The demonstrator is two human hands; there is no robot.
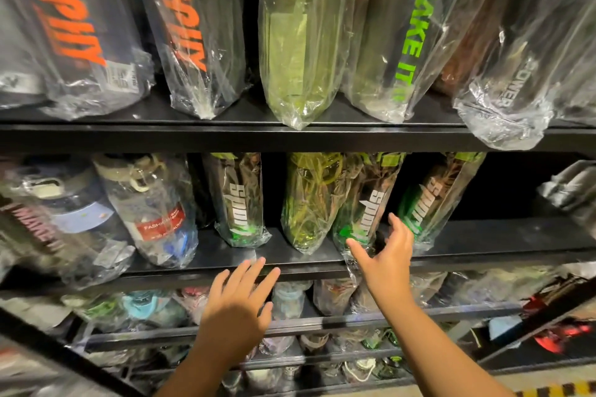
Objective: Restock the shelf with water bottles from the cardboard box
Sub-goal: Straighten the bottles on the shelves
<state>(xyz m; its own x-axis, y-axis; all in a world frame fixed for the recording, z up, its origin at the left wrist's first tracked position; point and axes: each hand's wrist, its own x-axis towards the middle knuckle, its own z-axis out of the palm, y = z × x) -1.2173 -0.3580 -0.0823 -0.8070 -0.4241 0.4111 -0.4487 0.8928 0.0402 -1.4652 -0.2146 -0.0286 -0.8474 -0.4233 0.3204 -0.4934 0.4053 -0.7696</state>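
Plastic-wrapped water bottles stand on a black shelf (483,242). My right hand (385,259) is open, fingers spread just in front of the base of a green "sport" bottle (364,213), close to its wrapper; I cannot tell whether they touch. A second "sport" bottle (432,200) leans to its right, a yellow-green bottle (309,203) stands to its left, and another "sport" bottle (240,200) farther left. My left hand (238,300) is open, palm down, fingers at the shelf's front edge, holding nothing. No cardboard box is in view.
The upper shelf (225,135) holds tall wrapped bottles with orange and green lettering; some overhang its edge. Clear bottles (154,213) crowd the left of the middle shelf. A dark gap lies at its right. Lower shelves (322,321) hold more bottles. Floor tape (561,388) shows bottom right.
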